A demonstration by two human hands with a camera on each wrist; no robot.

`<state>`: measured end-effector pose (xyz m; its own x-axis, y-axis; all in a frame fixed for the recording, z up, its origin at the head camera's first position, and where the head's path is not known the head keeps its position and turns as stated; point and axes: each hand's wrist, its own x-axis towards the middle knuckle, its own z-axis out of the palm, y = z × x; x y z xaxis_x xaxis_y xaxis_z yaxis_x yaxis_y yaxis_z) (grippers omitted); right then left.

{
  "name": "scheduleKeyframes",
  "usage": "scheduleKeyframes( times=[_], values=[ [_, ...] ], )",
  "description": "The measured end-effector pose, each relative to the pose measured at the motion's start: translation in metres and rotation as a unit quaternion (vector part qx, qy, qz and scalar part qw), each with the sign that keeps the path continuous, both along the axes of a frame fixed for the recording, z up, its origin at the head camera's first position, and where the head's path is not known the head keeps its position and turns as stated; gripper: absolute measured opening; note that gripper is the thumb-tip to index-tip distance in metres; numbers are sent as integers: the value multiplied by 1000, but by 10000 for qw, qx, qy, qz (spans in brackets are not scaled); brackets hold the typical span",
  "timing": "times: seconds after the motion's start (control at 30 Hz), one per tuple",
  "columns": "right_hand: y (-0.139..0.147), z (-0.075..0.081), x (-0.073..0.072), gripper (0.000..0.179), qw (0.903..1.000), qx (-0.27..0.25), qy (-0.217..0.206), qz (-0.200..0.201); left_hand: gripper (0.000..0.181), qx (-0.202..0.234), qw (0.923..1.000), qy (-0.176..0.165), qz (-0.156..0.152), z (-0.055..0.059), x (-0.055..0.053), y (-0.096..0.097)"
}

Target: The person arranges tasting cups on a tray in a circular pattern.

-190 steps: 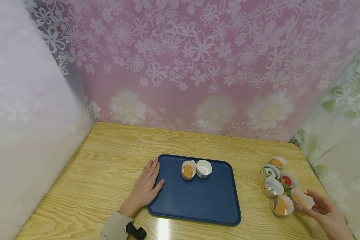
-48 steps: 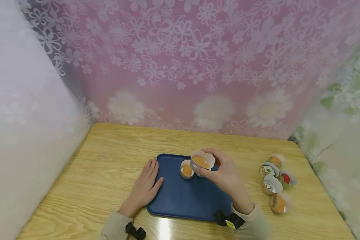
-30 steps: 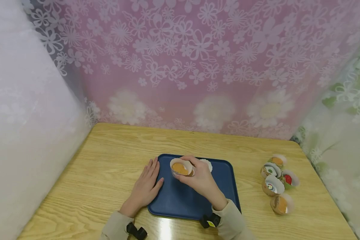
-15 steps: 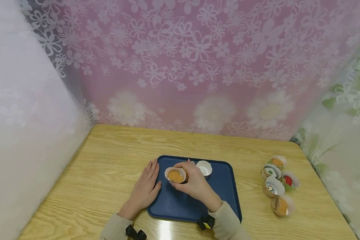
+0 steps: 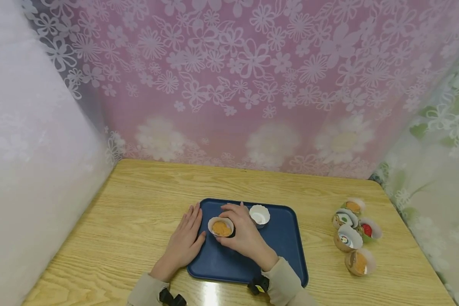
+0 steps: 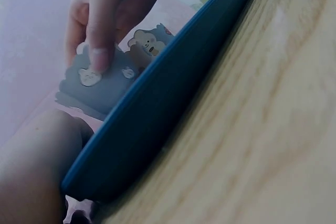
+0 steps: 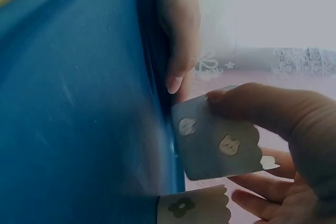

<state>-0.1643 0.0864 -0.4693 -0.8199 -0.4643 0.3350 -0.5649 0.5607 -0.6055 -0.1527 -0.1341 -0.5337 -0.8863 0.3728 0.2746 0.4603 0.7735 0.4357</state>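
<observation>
My right hand (image 5: 245,231) grips a cupcake (image 5: 221,228) by its side, thumb and fingers on opposite sides of its scalloped grey-blue paper cup. Its top is orange, and small animal faces are printed on the cup. It is upright, low over the left part of the blue tray (image 5: 264,267). Flat across the tray's left edge rests my left hand (image 5: 185,238), fingers straight and holding nothing. Behind my right hand stands a white-lined paper cup (image 5: 259,215). Another orange-topped cupcake on the tray is mostly hidden by that hand.
Toward the table's right side stands a cluster of several cupcakes in paper cups, among them one with a red top (image 5: 367,230) and one with an orange top (image 5: 359,262). Patterned cloths hang behind and along both sides of the wooden table (image 5: 157,182).
My right hand has carried the cupcake from the right-hand cluster to the tray, then left past the other cups and lower. My left hand has stayed on the tray's edge.
</observation>
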Motion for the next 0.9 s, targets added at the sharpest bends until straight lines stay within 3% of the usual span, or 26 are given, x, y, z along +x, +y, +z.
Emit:
scheduleKeyframes(
  times=[0.17, 0.6, 0.9],
  values=[
    [3, -2, -2, 44, 9997, 88, 245, -44, 65, 10, 10000, 57, 12, 0, 0, 0],
    [4, -9, -6, 47, 9982, 467, 284, -234, 66, -20, 10000, 17, 50, 1, 1, 1],
    [0, -10, -5, 64, 9984, 543, 141, -86, 66, -62, 10000, -59, 37, 2, 0, 0]
  ],
)
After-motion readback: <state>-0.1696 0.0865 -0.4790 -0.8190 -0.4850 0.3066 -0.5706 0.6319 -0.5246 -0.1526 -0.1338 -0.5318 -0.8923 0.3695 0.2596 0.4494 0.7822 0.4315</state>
